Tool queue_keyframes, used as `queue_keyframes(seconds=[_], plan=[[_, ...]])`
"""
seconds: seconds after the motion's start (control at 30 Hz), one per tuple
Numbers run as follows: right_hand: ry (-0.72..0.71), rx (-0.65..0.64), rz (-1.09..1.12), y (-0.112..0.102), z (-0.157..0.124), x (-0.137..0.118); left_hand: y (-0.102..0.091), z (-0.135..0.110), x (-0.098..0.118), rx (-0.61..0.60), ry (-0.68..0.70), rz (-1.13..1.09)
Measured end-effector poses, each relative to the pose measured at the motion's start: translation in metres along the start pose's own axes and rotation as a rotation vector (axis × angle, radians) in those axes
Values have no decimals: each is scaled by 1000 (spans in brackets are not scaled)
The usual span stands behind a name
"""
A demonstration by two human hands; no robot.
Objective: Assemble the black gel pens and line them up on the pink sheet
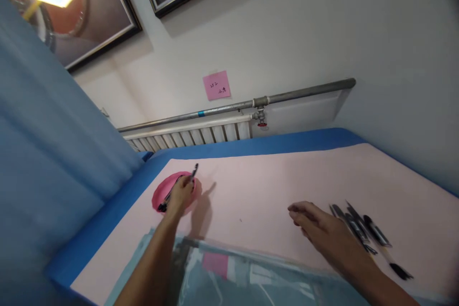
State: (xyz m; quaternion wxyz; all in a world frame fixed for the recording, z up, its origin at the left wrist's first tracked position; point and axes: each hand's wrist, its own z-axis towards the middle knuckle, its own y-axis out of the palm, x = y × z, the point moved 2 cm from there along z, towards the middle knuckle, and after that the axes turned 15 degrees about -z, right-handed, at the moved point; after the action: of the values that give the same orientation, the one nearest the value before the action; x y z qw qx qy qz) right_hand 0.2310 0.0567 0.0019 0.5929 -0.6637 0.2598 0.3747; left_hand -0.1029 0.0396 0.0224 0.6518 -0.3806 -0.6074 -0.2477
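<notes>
Reaching over a round pink basket (159,191) at the left of the table, my left hand (182,191) is closed on a dark pen (194,170), whose end sticks up past the fingers. Several dark, slender items (163,205) lie in the basket, partly hidden by that hand. My right hand (317,224) hovers over the pink sheet with its fingers loosely stretched and nothing in them. Just right of it, a group of dark pen-like tools (355,224) rests on the sheet, along with a brush (399,270) with black bristles.
A pale pink sheet (258,186) covers the blue table (287,139). Along the near edge lies a clear plastic bag over light blue cloth (251,279). Behind stand a radiator (201,135), a metal pipe (304,92) and a wall with a pink note (216,85). A blue curtain (53,129) hangs left.
</notes>
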Motion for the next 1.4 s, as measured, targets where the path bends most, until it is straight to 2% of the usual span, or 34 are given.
queue_keyframes(seconds=[0.1,0.2,0.37,0.47,0.6,0.7,0.8,0.93,1.0,1.07,1.17,1.23,1.4], plan=[[-38,-18,-13,1,-2,-5,-54,25,1,183,4,240],[-48,-29,-45,3,-3,-6,-81,42,-6,256,-39,421],[-57,-37,-45,6,0,0,-81,56,-23,198,-92,591],[-43,-14,-46,3,4,6,-77,55,-23,185,-68,669],[26,180,-49,-18,5,15,-67,40,-9,191,36,750],[30,364,47,-39,4,18,-39,24,3,111,140,754],[47,474,166,-53,7,24,13,1,13,-40,238,665],[26,518,191,-59,7,29,104,-57,24,-483,349,535],[11,527,191,-61,6,30,147,-88,27,-687,361,580],[-4,538,181,-64,4,31,184,-112,26,-803,377,699],[-14,548,119,-70,4,34,224,-130,20,-811,383,778],[-16,540,19,-75,5,38,241,-134,14,-775,370,823],[-48,554,-145,-81,4,40,257,-131,5,-715,337,885]])
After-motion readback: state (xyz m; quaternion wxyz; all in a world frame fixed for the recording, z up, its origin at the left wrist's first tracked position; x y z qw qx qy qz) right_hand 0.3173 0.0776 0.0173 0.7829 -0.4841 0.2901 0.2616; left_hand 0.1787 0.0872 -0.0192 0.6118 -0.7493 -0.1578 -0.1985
